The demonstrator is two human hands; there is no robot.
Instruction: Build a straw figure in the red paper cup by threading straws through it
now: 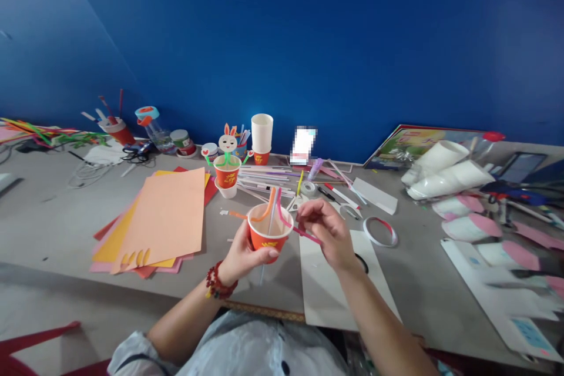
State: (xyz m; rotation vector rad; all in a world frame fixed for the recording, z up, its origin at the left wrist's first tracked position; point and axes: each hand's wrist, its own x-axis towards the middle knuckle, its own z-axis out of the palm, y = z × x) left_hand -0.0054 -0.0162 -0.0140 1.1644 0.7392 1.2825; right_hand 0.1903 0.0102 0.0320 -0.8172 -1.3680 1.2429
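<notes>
My left hand (241,257) is wrapped round a red-orange paper cup (268,242) with a white inside, held up over the front of the table. An orange bendy straw (263,215) and a pink bendy straw (283,218) stand in its mouth, their bent arms reaching out left and right. A pale straw (272,218) rises between them, and its lower part shows beneath the cup. Right of the cup, my right hand (326,229) has its fingers curled close to the pink straw's outer arm. What its fingertips hold is hidden.
Behind stands a finished-looking rabbit cup figure (227,173) with green straw arms. Coloured paper sheets (165,217) lie left, white paper (337,288) and a tape roll (380,231) right. Loose straws (264,176), stacked white cups (262,132) and a bottle (161,136) line the back.
</notes>
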